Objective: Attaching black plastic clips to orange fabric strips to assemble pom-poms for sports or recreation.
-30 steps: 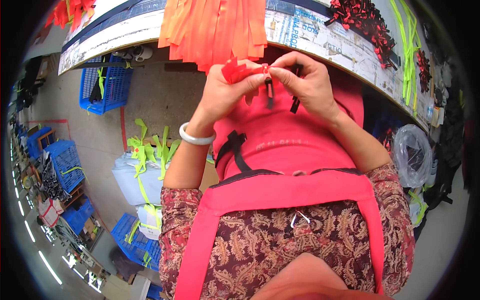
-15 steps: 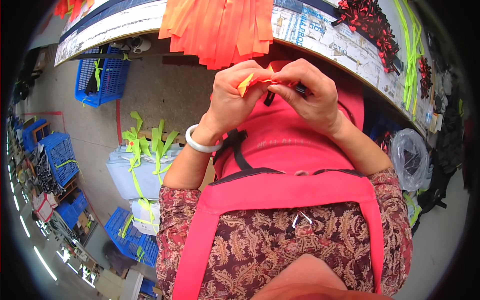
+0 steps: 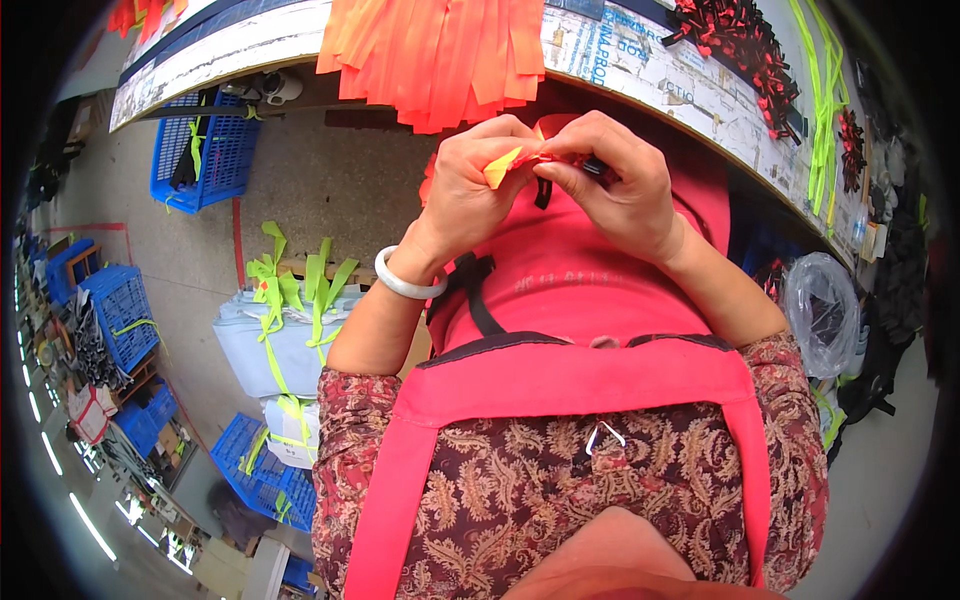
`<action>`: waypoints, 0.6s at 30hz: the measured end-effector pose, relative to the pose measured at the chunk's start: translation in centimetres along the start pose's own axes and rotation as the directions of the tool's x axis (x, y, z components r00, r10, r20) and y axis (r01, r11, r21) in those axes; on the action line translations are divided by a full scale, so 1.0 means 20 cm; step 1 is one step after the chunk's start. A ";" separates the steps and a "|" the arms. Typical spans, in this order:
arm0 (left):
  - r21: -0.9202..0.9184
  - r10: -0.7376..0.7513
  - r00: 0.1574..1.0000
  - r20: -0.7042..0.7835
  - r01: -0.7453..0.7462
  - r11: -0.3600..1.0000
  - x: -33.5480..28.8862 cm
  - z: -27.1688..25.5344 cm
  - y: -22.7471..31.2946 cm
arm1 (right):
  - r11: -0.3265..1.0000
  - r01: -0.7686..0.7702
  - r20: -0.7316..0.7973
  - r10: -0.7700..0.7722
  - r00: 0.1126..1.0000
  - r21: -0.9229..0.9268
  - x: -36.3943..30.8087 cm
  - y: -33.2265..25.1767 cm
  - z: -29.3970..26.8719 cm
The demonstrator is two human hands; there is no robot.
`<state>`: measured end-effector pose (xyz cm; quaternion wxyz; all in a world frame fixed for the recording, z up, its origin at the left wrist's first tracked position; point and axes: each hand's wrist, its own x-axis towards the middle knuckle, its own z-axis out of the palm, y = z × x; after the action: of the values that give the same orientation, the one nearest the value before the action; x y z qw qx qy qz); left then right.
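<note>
Just above my apron, my left hand and my right hand meet with their fingertips close together. Pinched in my left hand is an orange fabric strip, its yellow-lit end poking out of the fist. My right thumb and index finger grip a small black and red piece at the strip's other end; a short black tail dangles between the hands. Fingers hide most of the join. Beyond them, a thick bundle of orange strips hangs over the table's edge.
A worktable curves across the top, bearing a pile of black and red pieces and lime-green strips. Blue crates and a tied pale bundle stand on the floor at left. Clear plastic wrap is at right.
The orange strip's end in my left hand has turned and shows more. The black piece in my right hand has shifted slightly; both hands stay almost in place.
</note>
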<state>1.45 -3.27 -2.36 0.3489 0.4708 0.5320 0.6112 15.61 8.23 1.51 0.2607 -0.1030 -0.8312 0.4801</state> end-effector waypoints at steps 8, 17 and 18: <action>0.034 -0.010 1.000 -0.022 0.011 0.999 0.00 0.02 -0.05 | 0.999 -0.049 0.022 0.049 0.999 0.019 -0.01 0.05 0.00; 0.052 -0.033 0.999 -0.028 0.034 0.998 0.05 0.05 -0.08 | 0.955 -0.233 0.027 0.232 0.972 0.185 -0.03 0.13 -0.03; 0.054 -0.104 0.994 -0.024 0.106 0.993 0.07 0.05 -0.08 | 0.951 -0.249 0.023 0.249 0.968 0.181 -0.04 0.16 -0.04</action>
<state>1.83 -1.45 -3.58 0.3617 0.4453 0.5765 0.5819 16.39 10.24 -1.21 0.2065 -0.1827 -0.7639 0.5834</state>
